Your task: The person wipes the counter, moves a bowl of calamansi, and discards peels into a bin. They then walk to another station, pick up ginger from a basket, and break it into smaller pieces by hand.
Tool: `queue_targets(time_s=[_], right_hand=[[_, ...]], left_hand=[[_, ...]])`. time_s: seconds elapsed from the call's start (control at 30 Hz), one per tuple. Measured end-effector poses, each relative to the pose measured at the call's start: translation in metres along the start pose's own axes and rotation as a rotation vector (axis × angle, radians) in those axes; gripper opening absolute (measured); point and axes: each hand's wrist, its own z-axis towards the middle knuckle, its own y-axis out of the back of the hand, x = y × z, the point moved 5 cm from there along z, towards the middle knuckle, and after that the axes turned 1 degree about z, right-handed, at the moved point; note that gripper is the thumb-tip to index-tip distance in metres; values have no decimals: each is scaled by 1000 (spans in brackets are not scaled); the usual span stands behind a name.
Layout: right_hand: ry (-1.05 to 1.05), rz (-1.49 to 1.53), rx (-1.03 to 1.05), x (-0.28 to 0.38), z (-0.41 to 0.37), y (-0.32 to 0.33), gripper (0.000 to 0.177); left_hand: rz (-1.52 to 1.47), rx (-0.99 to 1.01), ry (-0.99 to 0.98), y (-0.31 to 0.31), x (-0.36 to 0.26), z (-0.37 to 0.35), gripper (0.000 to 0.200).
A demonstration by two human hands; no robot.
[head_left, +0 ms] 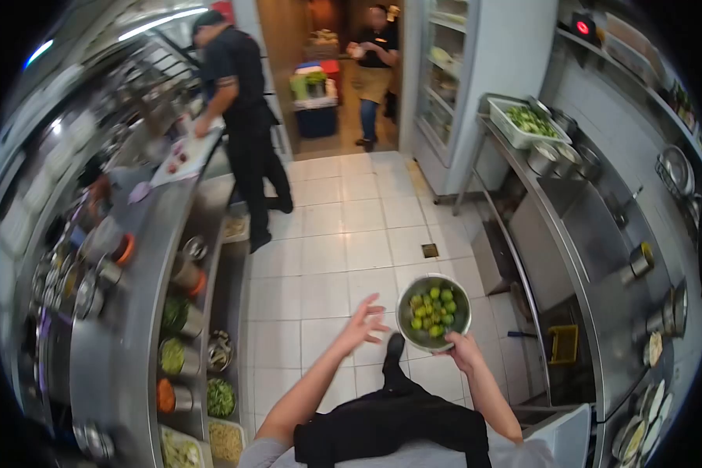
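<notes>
My right hand (466,351) grips the near rim of a round metal bowl (405,331), its thumb over the edge. Several small green limes (433,312) lie in the bowl, some more yellowish than others. The bowl is held above the tiled floor, in front of my body. To its left, my left hand (363,322) hangs in the air with fingers spread and nothing in them. A gap separates that hand from the bowl.
On the left runs a steel counter (121,335) with containers of chopped food on shelves beneath. A person (238,101) stands there by a white cutting board (199,148). Another person (376,62) is in the doorway. At right are a steel sink (593,222) and a tray of greens (515,136).
</notes>
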Motion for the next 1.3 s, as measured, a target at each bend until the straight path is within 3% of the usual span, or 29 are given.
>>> queue_targets(time_s=[0.1, 0.13, 0.2, 0.27, 0.3, 0.33, 0.37, 0.4, 0.43, 0.53, 0.67, 0.83, 0.9, 0.93, 1.0, 1.03, 1.07, 1.17, 1.23, 1.27, 1.3], right_hand=[[14, 144, -61, 49, 75, 1, 50], [36, 139, -47, 68, 107, 0, 50], [73, 96, -12, 96, 167, -5, 51], [62, 122, 60, 130, 226, -14, 50], [25, 152, 93, 144, 254, -20, 49], [33, 196, 101, 157, 283, -26, 49], [28, 178, 116, 168, 312, -31, 49], [4, 118, 141, 177, 342, -38, 49], [-18, 57, 168, 188, 371, -46, 49], [-106, 33, 269, 214, 455, -80, 48], [-122, 136, 312, 230, 557, -122, 48], [-224, 201, 311, 247, 656, -155, 45], [-219, 31, 283, 276, 688, -172, 44], [-166, -19, 273, 293, 705, -180, 42], [-169, -75, 269, 322, 739, -193, 41], [-165, -135, 267, 338, 756, -203, 41], [-115, -144, 248, 357, 768, -217, 39], [-33, -158, 300, 394, 827, -250, 36], [-32, -169, 352, 405, 871, -265, 36], [-33, -222, 387, 410, 893, -278, 37], [-33, -282, 424, 421, 917, -288, 38]], left_hand=[[273, -149, 95, 88, 60, 94, 50], [820, -308, -66, 134, 99, 118, 49], [1043, -256, 311, 201, 171, 119, 62], [1277, -98, 535, 245, 218, 97, 68], [1130, 31, 966, 262, 203, 63, 65], [979, -126, 969, 267, 179, 38, 63], [1021, -218, 945, 288, 194, 35, 60], [753, -525, 963, 296, 185, 32, 55], [669, -686, 826, 301, 173, 30, 49], [491, -879, 801, 310, 167, 48, 49], [445, -804, 962, 333, 180, 125, 50], [644, -416, 1042, 425, 174, 310, 52], [872, -283, 837, 491, 145, 436, 53], [1100, -404, 566, 519, 111, 492, 61], [1015, -439, 395, 541, -8, 583, 59], [720, -471, 223, 531, -82, 623, 58], [269, -376, 184, 514, -136, 661, 56], [-269, -26, 75, 461, -275, 738, 56], [-532, 100, 39, 454, -292, 782, 58], [-624, -39, 86, 461, -290, 806, 54], [-625, -30, 75, 467, -296, 824, 54]])
